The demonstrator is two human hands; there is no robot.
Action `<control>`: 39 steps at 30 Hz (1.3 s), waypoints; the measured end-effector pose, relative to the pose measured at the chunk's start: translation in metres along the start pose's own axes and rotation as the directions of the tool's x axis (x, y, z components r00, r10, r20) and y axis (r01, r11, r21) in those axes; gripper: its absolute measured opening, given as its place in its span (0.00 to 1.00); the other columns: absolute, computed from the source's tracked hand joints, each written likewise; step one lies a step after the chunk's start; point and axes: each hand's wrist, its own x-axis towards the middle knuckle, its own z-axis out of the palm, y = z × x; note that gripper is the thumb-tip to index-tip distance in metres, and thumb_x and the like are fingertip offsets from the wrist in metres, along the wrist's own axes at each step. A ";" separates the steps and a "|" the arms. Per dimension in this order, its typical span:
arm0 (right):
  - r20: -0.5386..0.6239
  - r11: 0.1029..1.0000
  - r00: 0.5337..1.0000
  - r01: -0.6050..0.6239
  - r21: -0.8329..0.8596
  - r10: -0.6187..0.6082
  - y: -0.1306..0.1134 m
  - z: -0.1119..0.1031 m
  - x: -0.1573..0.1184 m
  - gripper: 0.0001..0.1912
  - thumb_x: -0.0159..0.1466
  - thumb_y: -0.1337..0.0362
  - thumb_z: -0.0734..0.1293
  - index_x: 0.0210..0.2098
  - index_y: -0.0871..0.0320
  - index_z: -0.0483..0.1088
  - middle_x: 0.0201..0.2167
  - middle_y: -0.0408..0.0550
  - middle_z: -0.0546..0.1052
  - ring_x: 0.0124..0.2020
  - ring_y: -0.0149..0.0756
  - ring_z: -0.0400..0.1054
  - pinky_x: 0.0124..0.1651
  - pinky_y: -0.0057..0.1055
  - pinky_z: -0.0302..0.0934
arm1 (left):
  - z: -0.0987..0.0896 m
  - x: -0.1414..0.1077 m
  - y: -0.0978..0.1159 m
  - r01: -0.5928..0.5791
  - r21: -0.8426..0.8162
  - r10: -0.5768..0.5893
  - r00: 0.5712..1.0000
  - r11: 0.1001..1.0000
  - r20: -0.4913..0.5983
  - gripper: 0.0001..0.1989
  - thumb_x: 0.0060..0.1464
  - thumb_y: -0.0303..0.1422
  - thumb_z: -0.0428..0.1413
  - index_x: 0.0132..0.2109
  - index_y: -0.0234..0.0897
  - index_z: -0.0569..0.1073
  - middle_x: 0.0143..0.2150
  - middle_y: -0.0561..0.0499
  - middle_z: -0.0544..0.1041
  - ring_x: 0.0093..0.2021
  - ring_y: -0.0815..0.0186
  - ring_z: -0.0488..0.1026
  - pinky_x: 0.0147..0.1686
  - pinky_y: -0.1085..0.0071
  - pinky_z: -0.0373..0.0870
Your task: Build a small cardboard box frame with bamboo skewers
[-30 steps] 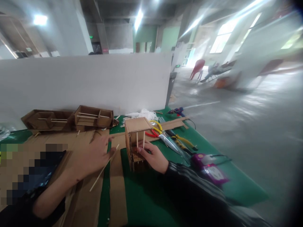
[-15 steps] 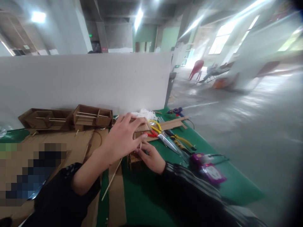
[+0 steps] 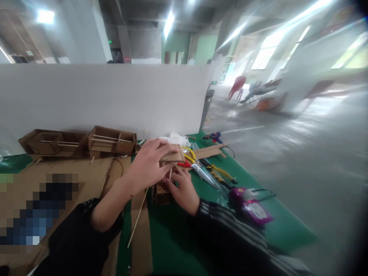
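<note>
My left hand (image 3: 149,163) reaches over a small brown cardboard box (image 3: 163,193), its fingers curled on the upper cardboard panel and its thumb along the near side. Much of the box is hidden behind my hands. Low at the box's right side, my right hand (image 3: 184,191) pinches a short, thin wooden stick (image 3: 170,173) between thumb and fingers. The stick stands nearly upright against the box opening; its ends are covered. Left of the box, a longer wooden stick (image 3: 138,218) lies slanted across a cardboard strip (image 3: 142,237).
Scissors (image 3: 204,174), pliers (image 3: 221,172) and a purple device (image 3: 254,209) lie on the green table's right side, with a glue gun (image 3: 212,135) farther back. Cardboard boxes with sticks (image 3: 112,140) stand along the white partition (image 3: 115,96). Cardboard sheets (image 3: 94,172) cover the left.
My right hand has shifted slightly left and up, its fingers closer around the stick. My left hand stays on the box, its fingers a little lower. The view has moved slightly.
</note>
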 end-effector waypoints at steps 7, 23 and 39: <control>-0.017 0.989 1.000 -0.014 0.150 0.016 0.002 -0.004 -0.004 0.13 0.60 0.59 0.71 0.42 0.55 0.70 0.45 0.51 0.70 0.48 0.45 0.65 0.52 0.44 0.62 | 0.000 -0.001 -0.004 -0.010 -0.040 0.011 1.000 0.999 0.017 0.20 0.53 0.23 0.58 0.52 0.45 0.70 0.57 0.52 0.73 0.58 0.61 0.67 0.60 0.60 0.61; 0.236 0.998 0.971 0.012 0.062 -0.026 0.016 -0.022 -0.012 0.23 0.56 0.55 0.73 0.46 0.54 0.64 0.48 0.50 0.64 0.43 0.40 0.68 0.49 0.41 0.67 | -0.003 -0.003 0.003 0.007 -0.043 -0.005 0.998 0.999 0.055 0.17 0.56 0.27 0.58 0.52 0.45 0.69 0.56 0.51 0.72 0.59 0.59 0.65 0.60 0.57 0.61; 0.246 0.994 0.966 0.050 0.096 -0.073 0.019 -0.024 -0.011 0.23 0.57 0.58 0.73 0.48 0.55 0.64 0.47 0.50 0.65 0.42 0.38 0.67 0.48 0.40 0.67 | -0.002 -0.004 0.003 -0.019 -0.046 0.022 0.998 0.999 0.057 0.18 0.56 0.25 0.57 0.52 0.46 0.68 0.57 0.52 0.72 0.59 0.59 0.66 0.59 0.57 0.61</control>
